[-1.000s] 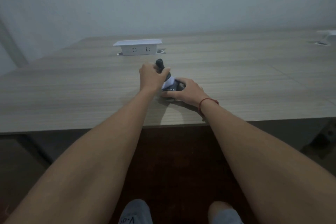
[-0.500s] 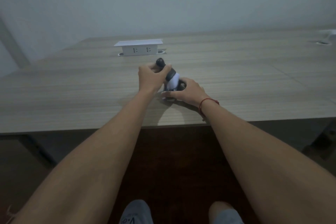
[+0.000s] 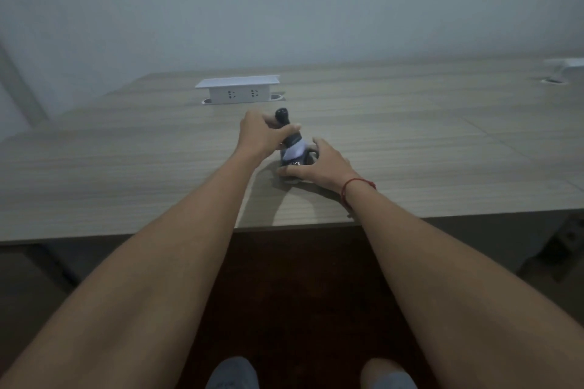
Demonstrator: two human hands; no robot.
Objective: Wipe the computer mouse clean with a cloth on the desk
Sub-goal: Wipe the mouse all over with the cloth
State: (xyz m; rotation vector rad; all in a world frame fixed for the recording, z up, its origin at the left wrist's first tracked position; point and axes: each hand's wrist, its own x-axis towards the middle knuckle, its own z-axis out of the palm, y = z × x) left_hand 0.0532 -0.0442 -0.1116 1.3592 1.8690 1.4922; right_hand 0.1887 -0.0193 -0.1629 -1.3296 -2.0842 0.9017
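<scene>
My left hand [image 3: 257, 136] is closed around a bunched dark and white cloth [image 3: 295, 150], whose dark end sticks up above my fingers. The cloth's lower end presses on the computer mouse [image 3: 309, 157], a dark shape on the wooden desk [image 3: 126, 174] that is mostly hidden. My right hand [image 3: 319, 166] cups the mouse from the right, thumb along its near side and fingers arched over the top. A red string circles my right wrist.
A white socket box [image 3: 238, 90] stands raised from the desk behind my hands. Another white fitting [image 3: 565, 68] sits at the far right edge. The desk's front edge runs just under my forearms, with my knees and dark floor below.
My left hand has shifted the cloth slightly over the mouse, the white part sliding lower. My right fingers have lifted and spread a little. The mouse stays in place.
</scene>
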